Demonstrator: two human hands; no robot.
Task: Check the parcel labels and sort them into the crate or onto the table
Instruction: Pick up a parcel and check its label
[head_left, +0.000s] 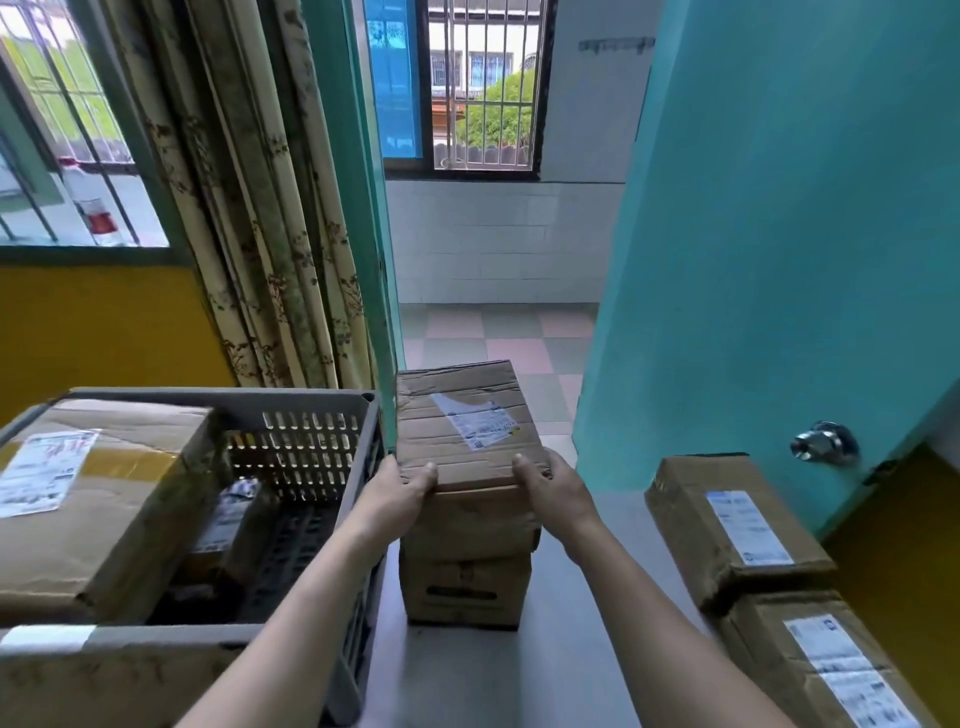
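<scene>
— Holding up well? The top parcel (465, 423), centre of frame, is creased corrugated board with a torn white label (480, 420) on its upper face. My guess is light to middling: it sits tilted in the grip without sagging, though the dented skin suggests soft walls that would buckle under a hard squeeze.

— Where's the safe hold?

— Near corners and lower edge, where the board is stiffest. Tape looks slick; bare card should give friction.

— Hands?

— Left hand (402, 486) curls over the near left corner, thumb on top. Right hand (545, 486) does the same at the near right corner. Both grip the parcel; neither covers the label. Forearms reach in from the bottom of frame, converging, wrists roughly level.

— What's under it?

— Two more boxes (467, 582) stacked on the grey tabletop (566, 649). Whether the held parcel touches the one beneath, cannot tell.

— Surroundings?

— Grey crate (311, 441) at lower left, just beside the stack, with a large labelled carton (98, 499) and a small packet (228, 519) inside. Two labelled parcels (737, 525) lie at lower right on the tabletop. Teal door (779, 234) behind them, curtain (260, 208) at upper left.
</scene>
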